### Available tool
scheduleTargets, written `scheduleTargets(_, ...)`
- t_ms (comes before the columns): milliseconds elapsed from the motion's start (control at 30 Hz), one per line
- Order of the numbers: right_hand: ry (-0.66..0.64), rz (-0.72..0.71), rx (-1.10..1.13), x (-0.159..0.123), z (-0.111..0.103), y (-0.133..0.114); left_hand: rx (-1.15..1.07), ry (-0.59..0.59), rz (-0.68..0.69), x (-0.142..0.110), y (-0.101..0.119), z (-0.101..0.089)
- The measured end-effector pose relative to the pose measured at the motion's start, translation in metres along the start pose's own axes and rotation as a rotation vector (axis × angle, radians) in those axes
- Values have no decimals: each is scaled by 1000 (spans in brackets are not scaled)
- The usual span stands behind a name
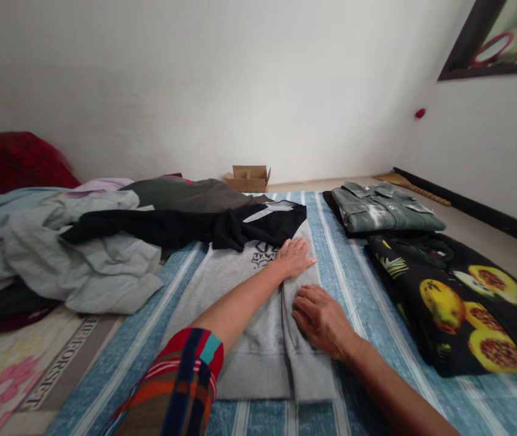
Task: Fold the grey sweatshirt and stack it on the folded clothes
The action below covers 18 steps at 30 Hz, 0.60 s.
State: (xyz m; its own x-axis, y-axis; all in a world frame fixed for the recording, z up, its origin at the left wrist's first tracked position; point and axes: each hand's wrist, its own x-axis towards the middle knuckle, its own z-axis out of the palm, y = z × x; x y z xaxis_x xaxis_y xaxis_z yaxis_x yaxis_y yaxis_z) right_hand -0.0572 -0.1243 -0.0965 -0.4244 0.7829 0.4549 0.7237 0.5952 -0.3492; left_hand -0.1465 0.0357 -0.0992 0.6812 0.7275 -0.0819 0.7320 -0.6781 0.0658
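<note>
A grey sweatshirt (244,327) with black shoulders and dark lettering on its chest lies spread out in front of me. One sleeve (308,369) is folded in along its right side, cuff toward me, while a black sleeve (171,227) stretches out to the left. My left hand (295,257) rests flat on the sweatshirt's upper right part, fingers spread, just right of the lettering. Closer to me, my right hand (319,318) lies on the folded sleeve and the garment's right edge, with its fingers slightly bent and no cloth visibly gripped.
Rumpled clothes (71,248) are heaped at the left. On the right lie a folded black garment with a fruit print (462,303) and a folded grey-green garment (380,209). Beneath is a blue striped sheet (349,278). A cardboard box (248,178) stands by the wall.
</note>
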Motion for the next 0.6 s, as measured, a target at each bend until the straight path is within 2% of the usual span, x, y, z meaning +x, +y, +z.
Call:
scheduleTargets(167,76,-48,62,-8,-5,-11,-56,-23,21,-33,20,3)
scheduleTargets(333,218,-61,62,-16,-4,-7,-71,-36,60,-53,23,17)
scheduleTargets(467,322,-51,18,-18,3,1,-72,-7,40,-58,25,13)
scheduleTargets(600,381,-35,27,-20,8,11,-74,-58,46,-76,35,7)
